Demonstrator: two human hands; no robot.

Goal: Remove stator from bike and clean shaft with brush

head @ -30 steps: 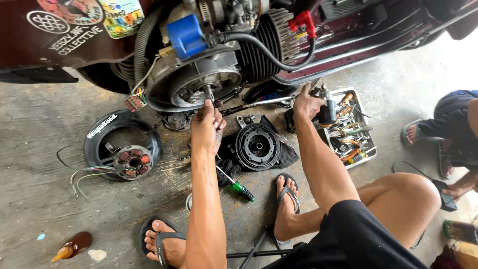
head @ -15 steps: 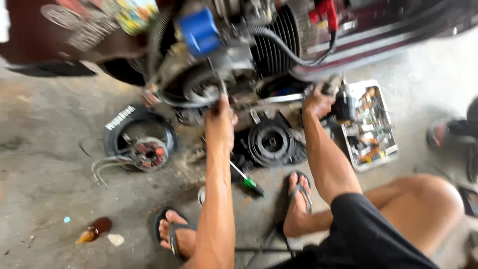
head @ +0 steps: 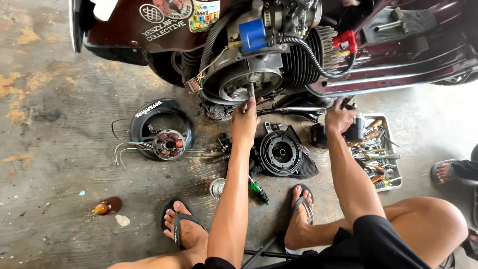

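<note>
Left hand [head: 245, 115], fingers pinched on the crankshaft stub [head: 250, 89] at upper centre of frame, directly above it. Right hand [head: 339, 117] closed around a dark tool [head: 354, 130] beside the tool tray [head: 393, 149].

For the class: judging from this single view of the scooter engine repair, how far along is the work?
Done: the flywheel and the stator plate lie off the engine on the floor, and the engine housing stands open. In hand: the left hand is at the bare crank shaft; the right hand reaches by the tool tray. Left: nothing has been refitted.
</note>
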